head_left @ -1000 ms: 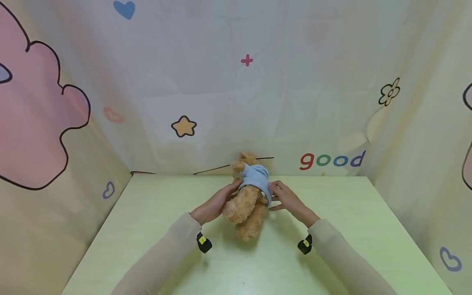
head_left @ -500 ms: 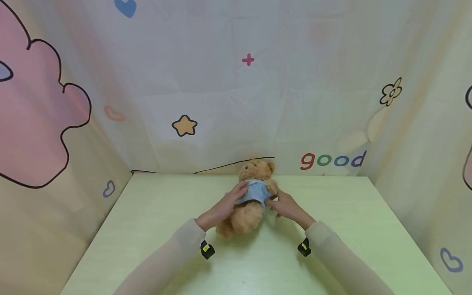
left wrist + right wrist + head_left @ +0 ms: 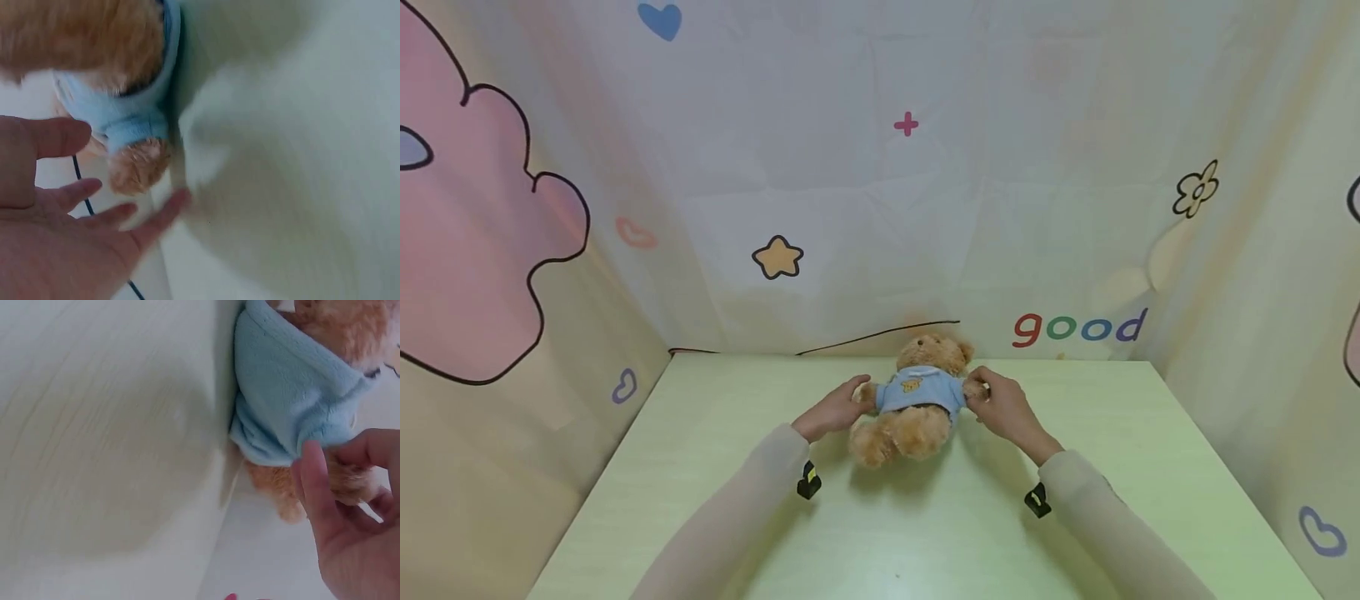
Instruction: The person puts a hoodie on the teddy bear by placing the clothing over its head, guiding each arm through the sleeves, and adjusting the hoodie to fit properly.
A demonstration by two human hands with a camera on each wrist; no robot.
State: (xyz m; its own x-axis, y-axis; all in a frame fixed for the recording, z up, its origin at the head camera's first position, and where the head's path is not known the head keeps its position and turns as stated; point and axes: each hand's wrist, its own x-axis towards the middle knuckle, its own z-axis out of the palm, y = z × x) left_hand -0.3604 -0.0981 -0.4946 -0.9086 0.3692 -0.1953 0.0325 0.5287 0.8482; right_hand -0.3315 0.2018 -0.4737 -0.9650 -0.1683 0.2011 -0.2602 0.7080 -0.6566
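Note:
A brown teddy bear [image 3: 925, 392] in a light blue shirt sits facing forward near the back of the table, its legs toward me. A small bear motif shows on the shirt's front. My right hand [image 3: 1007, 410] pinches the bear's arm on the right side; in the right wrist view thumb and fingers close around the furry arm [image 3: 350, 481] just below the sleeve. On the other side, my left hand [image 3: 833, 408] is beside the bear's other arm. The left wrist view has its fingers spread and fairly straight around the paw [image 3: 140, 165], with nothing gripped.
The pale green table [image 3: 895, 542] meets a printed curtain [image 3: 865, 208] right behind the bear. More curtain hangs along the left and right sides. Black wrist cameras are strapped below both hands.
The bear has turned from back-facing to front-facing and sits more upright. My hands have moved from its body out to its two arms, the left one drawing away to the left.

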